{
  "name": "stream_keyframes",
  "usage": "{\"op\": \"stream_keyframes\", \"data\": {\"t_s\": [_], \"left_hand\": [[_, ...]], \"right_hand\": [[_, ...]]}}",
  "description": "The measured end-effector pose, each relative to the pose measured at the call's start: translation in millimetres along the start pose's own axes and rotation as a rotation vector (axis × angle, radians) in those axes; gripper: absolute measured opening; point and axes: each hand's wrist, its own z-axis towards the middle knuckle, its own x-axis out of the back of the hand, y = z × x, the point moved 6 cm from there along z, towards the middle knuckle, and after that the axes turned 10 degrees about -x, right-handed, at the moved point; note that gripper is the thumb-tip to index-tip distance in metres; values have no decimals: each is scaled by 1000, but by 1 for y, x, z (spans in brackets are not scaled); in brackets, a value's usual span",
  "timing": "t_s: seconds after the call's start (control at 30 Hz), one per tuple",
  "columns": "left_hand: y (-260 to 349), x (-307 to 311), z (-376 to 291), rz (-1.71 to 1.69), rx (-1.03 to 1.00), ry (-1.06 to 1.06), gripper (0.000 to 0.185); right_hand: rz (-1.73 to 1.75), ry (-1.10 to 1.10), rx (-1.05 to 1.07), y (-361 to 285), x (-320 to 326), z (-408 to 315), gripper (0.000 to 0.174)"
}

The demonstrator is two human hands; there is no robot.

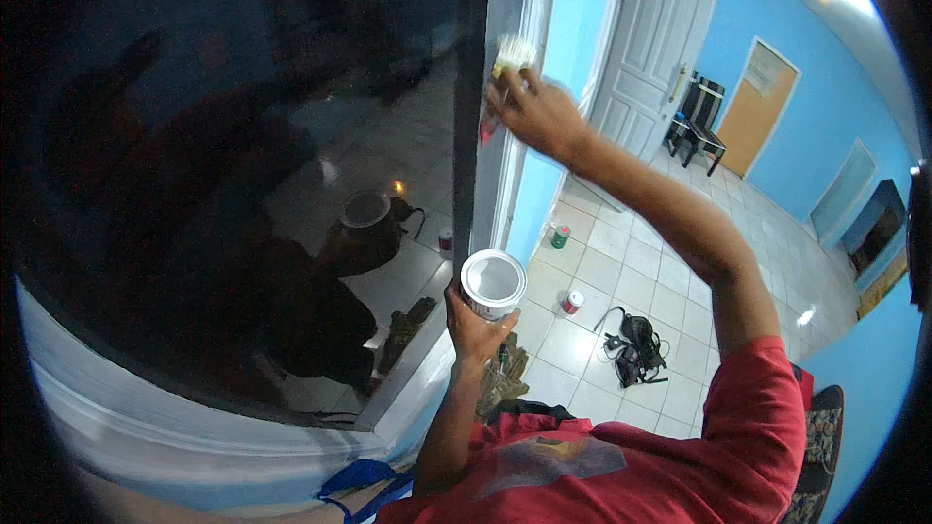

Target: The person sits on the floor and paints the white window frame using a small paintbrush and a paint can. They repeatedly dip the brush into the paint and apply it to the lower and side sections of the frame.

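My right hand [535, 113] grips a paintbrush whose pale bristles [515, 52] point up, held against or close to the window frame [502, 7]; actual contact cannot be told. Part of the brush's red handle shows below the fingers. Lower down, my left hand [477, 331] holds an open paint can [494, 280] from beneath and the side, close to the frame's inner edge. White or pale grey shows inside the can. The dark window glass [218, 160] fills the left side and reflects the can and the room.
On the tiled floor stand a green can [561, 236] and a small red-and-white can [573, 302], with a tangle of black straps [637, 349] nearby. A white panelled door [655, 36] stands by a black chair [699, 124]. Blue fabric [364, 480] lies below the sill.
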Motion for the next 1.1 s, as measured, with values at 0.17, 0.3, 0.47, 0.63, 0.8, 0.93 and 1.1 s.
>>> {"op": "stream_keyframes", "data": {"t_s": [0.17,0.3,0.47,0.63,0.8,0.93,1.1], "left_hand": [[7,7,-10,43,94,-60,101],[-3,19,-33,73,126,-67,102],[-27,57,-47,-2,70,-80,101],[-38,74,-49,-2,30,-79,102],[-32,83,-49,20,53,-80,104],[-18,89,-48,-1,52,-79,101],[-3,89,-46,-254,53,-32,96]], "right_hand": [[152,-153,224,-75,-62,-75,36],[432,-229,20,-55,-40,-65,36],[998,217,-493,37,14,19,28],[1074,167,-682,27,10,-7,31],[887,-78,-472,-62,-28,-73,30],[883,-242,-413,-89,-66,-83,32],[857,-54,-436,-16,-58,-3,30]]}}
